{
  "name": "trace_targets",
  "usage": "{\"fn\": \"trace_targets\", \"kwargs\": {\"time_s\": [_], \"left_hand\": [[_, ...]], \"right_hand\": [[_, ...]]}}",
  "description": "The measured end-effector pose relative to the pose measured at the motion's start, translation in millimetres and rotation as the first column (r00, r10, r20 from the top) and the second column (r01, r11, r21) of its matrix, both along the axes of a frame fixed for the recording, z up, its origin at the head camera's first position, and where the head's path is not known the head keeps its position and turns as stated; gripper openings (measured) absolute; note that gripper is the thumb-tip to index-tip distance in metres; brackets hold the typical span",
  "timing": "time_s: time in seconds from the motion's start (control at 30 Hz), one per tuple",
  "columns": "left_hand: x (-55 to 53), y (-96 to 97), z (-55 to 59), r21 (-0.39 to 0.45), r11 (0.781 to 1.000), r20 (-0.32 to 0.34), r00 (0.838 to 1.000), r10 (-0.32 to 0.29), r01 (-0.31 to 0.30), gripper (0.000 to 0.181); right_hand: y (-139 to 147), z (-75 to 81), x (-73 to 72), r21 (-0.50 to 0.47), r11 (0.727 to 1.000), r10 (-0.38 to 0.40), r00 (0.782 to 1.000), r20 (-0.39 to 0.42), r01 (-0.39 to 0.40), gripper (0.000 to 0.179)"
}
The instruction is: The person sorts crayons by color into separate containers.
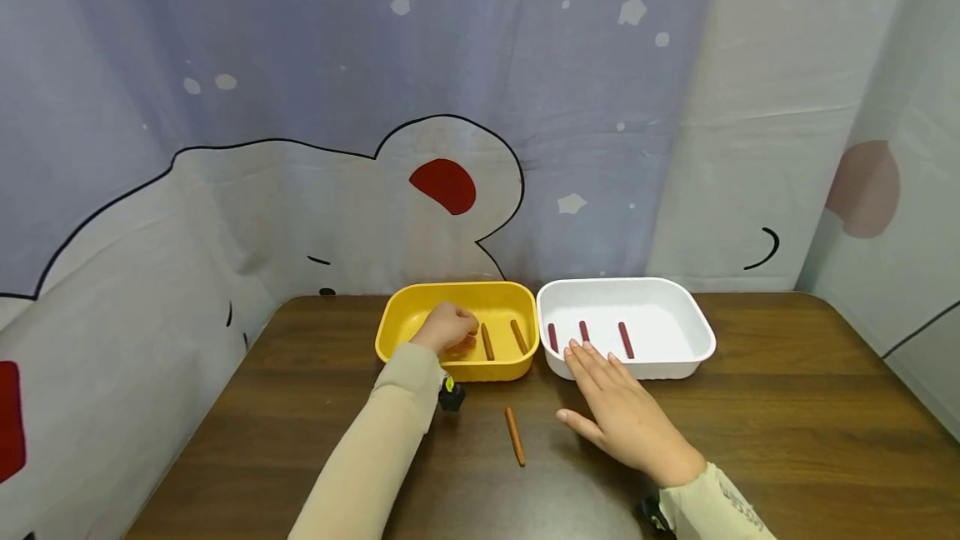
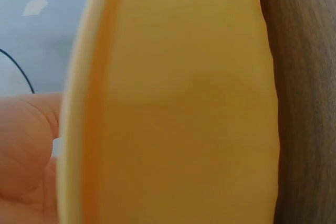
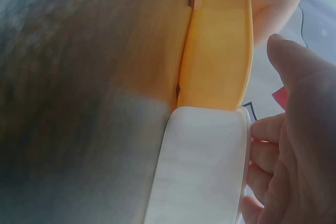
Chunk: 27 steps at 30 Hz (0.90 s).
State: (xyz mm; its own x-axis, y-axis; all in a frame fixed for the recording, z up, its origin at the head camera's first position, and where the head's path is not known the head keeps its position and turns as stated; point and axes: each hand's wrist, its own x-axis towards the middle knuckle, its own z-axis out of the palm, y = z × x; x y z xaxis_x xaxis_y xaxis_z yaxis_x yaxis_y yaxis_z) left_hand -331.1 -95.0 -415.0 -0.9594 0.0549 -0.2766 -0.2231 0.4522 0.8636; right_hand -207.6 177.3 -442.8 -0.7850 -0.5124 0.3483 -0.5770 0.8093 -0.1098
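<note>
My left hand [image 1: 446, 327] reaches over the front rim into the yellow tray [image 1: 495, 372], fingers bent downward. I cannot tell whether anything is between its fingertips. Just right of it, two orange-brown sticks [image 1: 487, 342] lie apart on the tray floor. My right hand [image 1: 621, 417] is spread with straight fingers, fingertips overlapping the front rim of the white tray [image 1: 667, 369] in the head view. Inside that tray are three dark red sticks [image 1: 626, 341] in a loose row. In the left wrist view the tray wall [image 2: 184, 103] hides the fingers.
An orange-brown stick [image 1: 515, 437] lies on the wooden table [image 1: 300, 440] in front of the trays, between the two arms. Both trays stand side by side at the back edge, before a printed curtain [image 1: 337, 215].
</note>
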Motion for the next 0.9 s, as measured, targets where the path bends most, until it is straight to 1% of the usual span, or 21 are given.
{"fn": "trace_targets", "kwargs": {"time_s": [0.07,0.13,0.23,0.37,0.47,0.57,0.67,0.7,0.77,0.83,0.9], "left_hand": [[2.7,-0.6,2.3,0.004,1.000,-0.014,1.000,0.001,-0.001,0.018],[6.1,-1.5,4.5,-0.004,1.000,-0.048,0.999,-0.007,0.007,0.026],[12.1,-3.1,8.3,-0.017,1.000,-0.101,0.995,-0.016,0.015,0.030],[25.2,-4.0,17.0,-0.050,0.998,-0.192,0.981,-0.038,0.029,0.032],[38.5,-4.7,24.8,-0.080,0.996,-0.262,0.964,-0.053,0.033,0.030],[53.7,-6.5,30.7,-0.102,0.995,-0.339,0.939,-0.055,0.021,0.027],[69.3,-8.0,34.0,-0.093,0.995,-0.407,0.912,-0.059,0.023,0.024],[74.4,-8.3,34.3,-0.087,0.996,-0.418,0.906,-0.063,0.030,0.023],[83.4,-8.7,33.5,-0.067,0.996,-0.423,0.903,-0.078,0.055,0.020],[91.0,-8.6,31.1,-0.055,0.995,-0.411,0.906,-0.097,0.082,0.019],[96.7,-7.9,27.7,-0.050,0.994,-0.387,0.916,-0.110,0.098,0.018]], "right_hand": [[0.0,-0.1,0.0,0.000,1.000,0.000,1.000,-0.002,0.000,0.078],[-0.1,-0.1,0.0,0.000,1.000,0.000,1.000,-0.003,0.000,0.078],[0.0,-0.3,-0.2,0.001,1.000,0.000,1.000,-0.007,0.000,0.078],[0.1,-0.6,-0.4,0.002,1.000,0.000,1.000,-0.007,0.000,0.078],[0.1,-0.5,-0.4,0.002,1.000,0.001,1.000,-0.007,-0.001,0.078],[0.0,-0.3,-0.2,0.000,1.000,0.001,1.000,-0.006,-0.001,0.078],[-0.1,-0.4,-0.1,0.000,1.000,0.001,1.000,-0.003,-0.001,0.078],[-0.1,-0.5,-0.2,0.000,1.000,0.001,1.000,-0.001,-0.001,0.078],[0.0,-0.5,-0.3,0.001,1.000,0.000,1.000,0.001,0.000,0.078],[0.1,-0.5,-0.3,0.000,1.000,-0.001,1.000,0.005,0.001,0.078],[0.1,-0.5,-0.4,-0.001,1.000,-0.002,1.000,0.009,0.002,0.078]]}}
